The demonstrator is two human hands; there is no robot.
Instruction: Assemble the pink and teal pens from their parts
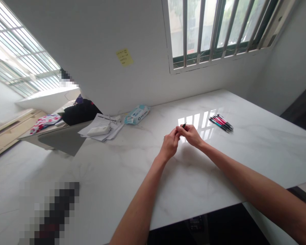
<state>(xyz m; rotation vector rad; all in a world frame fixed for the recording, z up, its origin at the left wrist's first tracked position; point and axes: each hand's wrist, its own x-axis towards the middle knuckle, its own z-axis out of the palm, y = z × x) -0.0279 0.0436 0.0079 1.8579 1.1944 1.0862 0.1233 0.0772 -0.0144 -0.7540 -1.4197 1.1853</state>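
Note:
My left hand [170,145] and my right hand [191,135] meet just above the white marbled table [132,163]. Fingers of both hands are closed around a slim black pen [184,125], of which only a short dark end shows between them. The rest of it is hidden by the fingers. To the right of my right hand, apart from it, lies a bunch of several pens [221,123] with pink, red, teal and black barrels.
A blue and white pack of wipes [137,114] lies near the wall. Left of it, a white box-like object [99,130] rests on papers [114,132]. A yellow note [124,57] sticks to the wall near a barred window [216,30]. Dark fabric [80,113] lies farther left.

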